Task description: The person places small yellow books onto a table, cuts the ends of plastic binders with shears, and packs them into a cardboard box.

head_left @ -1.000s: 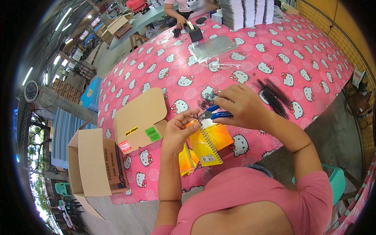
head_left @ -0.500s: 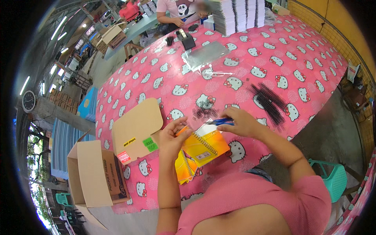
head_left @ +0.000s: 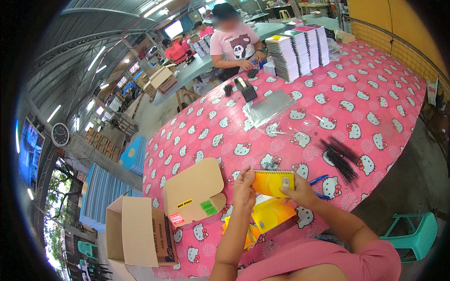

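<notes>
A small yellow-orange spiral notebook (head_left: 272, 183) is held up between my two hands, its wire binding along the top edge. My left hand (head_left: 244, 188) pinches its left end, and my right hand (head_left: 301, 193) grips the right end with the thumb on the cover. Two blue handles of a pliers-like tool (head_left: 319, 180) stick out beside my right hand; whether the palm holds them is hidden. Below lies another yellow spiral notebook (head_left: 274, 216), with several more notebooks (head_left: 252, 235) fanned out to its left. Black spiral wires (head_left: 341, 161) lie to the right on the pink cloth.
A cardboard flap (head_left: 194, 180) and an open carton (head_left: 137, 229) are at the left. Farther off are a tape dispenser (head_left: 245, 90), a clear plastic sheet (head_left: 269, 108) and tall notebook stacks (head_left: 283, 58). A person (head_left: 234, 47) works across the table. A green stool (head_left: 412, 234) stands right.
The view has tilted up and shifted left. My hands have lifted a notebook, while another lies beneath it. The blue-handled tool has turned, its handles now right of my right hand.
</notes>
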The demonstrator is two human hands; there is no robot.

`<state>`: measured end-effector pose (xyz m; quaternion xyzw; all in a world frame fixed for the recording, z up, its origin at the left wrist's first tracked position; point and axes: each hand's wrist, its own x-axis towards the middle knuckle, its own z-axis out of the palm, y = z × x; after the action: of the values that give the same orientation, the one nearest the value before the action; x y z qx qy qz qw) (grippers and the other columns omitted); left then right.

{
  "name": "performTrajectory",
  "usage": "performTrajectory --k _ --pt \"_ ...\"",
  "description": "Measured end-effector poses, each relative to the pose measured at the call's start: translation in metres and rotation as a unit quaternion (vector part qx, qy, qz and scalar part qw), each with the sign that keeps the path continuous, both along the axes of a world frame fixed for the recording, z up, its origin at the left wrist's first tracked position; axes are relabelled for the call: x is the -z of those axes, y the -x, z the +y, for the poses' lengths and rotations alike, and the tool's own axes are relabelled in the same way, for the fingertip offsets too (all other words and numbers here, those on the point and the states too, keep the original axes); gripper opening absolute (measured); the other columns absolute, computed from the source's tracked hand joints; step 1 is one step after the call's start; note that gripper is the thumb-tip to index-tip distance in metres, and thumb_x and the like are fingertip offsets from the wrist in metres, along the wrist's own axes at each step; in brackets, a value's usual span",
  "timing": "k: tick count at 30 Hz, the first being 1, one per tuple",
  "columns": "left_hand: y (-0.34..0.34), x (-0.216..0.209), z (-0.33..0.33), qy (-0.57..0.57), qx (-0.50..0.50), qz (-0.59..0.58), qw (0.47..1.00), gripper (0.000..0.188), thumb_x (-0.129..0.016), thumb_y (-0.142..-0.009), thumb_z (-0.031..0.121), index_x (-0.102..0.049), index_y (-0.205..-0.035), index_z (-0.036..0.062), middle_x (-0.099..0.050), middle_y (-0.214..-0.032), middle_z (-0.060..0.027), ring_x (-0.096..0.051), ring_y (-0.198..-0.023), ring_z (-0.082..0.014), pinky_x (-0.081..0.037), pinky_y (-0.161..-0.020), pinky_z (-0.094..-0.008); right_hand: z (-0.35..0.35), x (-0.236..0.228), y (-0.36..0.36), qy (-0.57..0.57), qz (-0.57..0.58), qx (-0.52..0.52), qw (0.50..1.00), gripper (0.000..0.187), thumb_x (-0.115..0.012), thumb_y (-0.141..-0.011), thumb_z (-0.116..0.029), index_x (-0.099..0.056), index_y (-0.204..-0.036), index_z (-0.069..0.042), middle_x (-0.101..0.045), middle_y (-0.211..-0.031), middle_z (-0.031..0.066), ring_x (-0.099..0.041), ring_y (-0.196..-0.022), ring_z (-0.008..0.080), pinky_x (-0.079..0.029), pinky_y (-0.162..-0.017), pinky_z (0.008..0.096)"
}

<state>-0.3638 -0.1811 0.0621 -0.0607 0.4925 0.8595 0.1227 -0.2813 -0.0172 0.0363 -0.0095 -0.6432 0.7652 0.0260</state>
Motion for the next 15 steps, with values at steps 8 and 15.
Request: performTrajectory --k 8,15 --pt "0.069 0.095 -0.035 0.427 -0.016 0.229 0.875 0.032 -0.059 -0.087 0.029 -0.060 -0.103 0.0013 -0.060 -0.074 -0.0021 -0.052 -0.059 -0.0126 -0.042 -0.053 -0.0283 0.044 -0.091 0.091 0.000 0.208 0.217 0.954 0.033 -0.063 -0.082 -0.013 -0.051 -0.109 0.000 -0.062 -0.085 0.0071 -0.059 -0.062 0.0111 -0.051 -0.053 0.0260" --pt "0.069 0.128 -0.059 0.539 0.082 0.323 0.773 0.031 -0.060 -0.085 0.023 -0.060 -0.111 0.0076 -0.059 -0.073 -0.0085 -0.054 -0.061 -0.0172 -0.044 -0.057 -0.0299 0.029 -0.042 0.023 -0.162 0.111 0.116 0.974 0.030 -0.057 -0.085 -0.015 -0.053 -0.111 -0.002 -0.062 -0.081 0.0140 -0.062 -0.059 0.0176 -0.048 -0.054 0.0300"
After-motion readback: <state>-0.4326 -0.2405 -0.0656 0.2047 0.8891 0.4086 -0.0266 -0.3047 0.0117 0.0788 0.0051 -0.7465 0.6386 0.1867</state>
